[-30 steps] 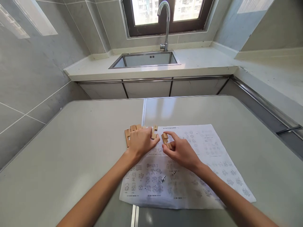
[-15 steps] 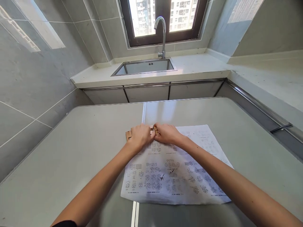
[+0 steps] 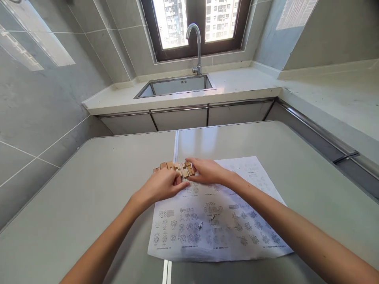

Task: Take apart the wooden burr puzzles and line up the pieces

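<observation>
Several notched wooden puzzle pieces (image 3: 174,168) lie side by side in a row at the far left corner of a printed instruction sheet (image 3: 216,215) on the grey table (image 3: 89,205). My left hand (image 3: 161,184) rests at the near edge of the row, fingers curled, fingertips touching the pieces. My right hand (image 3: 207,172) reaches in from the right, its fingers laid flat against the right end of the row. Neither hand lifts a piece off the table.
Beyond the table runs a white counter (image 3: 237,81) with a steel sink (image 3: 174,85) and a curved tap (image 3: 195,47) under a window. Grey tiled walls stand to the left and right. A seam (image 3: 174,142) splits the tabletop down the middle.
My right hand carried a piece from the sheet over to the row. My left hand has drawn back toward me, uncovering the row of pieces. The camera shifted slightly.
</observation>
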Available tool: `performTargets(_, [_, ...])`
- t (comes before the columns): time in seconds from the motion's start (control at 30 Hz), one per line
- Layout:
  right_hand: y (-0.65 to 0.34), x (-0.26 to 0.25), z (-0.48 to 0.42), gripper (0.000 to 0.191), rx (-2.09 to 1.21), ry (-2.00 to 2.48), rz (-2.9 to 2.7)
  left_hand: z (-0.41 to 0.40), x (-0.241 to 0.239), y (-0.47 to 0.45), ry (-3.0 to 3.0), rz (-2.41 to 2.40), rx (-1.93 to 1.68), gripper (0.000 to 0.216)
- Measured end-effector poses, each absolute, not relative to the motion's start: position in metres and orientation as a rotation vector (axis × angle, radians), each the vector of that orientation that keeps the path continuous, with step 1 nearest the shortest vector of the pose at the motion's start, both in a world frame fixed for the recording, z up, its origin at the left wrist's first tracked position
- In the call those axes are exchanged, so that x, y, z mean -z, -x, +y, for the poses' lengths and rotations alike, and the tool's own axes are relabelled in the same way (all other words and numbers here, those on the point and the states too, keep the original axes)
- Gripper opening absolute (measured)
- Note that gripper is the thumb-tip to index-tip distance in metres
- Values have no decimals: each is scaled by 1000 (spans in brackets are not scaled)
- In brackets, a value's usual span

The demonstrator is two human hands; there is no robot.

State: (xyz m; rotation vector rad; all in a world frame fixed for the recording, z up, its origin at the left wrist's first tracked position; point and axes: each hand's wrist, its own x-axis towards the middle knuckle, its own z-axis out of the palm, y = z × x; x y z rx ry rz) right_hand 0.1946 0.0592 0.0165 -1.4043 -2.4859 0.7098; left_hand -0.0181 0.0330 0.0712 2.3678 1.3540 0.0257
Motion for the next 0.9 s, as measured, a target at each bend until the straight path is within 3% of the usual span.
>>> performTargets(0.3, [-203, -8, 39, 60, -695, 1380, -2380, 6, -51, 42, -2196, 1134, -289, 43])
performTargets(0.63, [-259, 20, -13, 26, -832, 1451, -1825, 23, -25, 86, -1877, 1587, -956, 38])
performTargets(0.9, [-280, 26, -23, 32, -956, 1584, -1619, 59, -1, 107, -1527, 1682, -1265, 48])
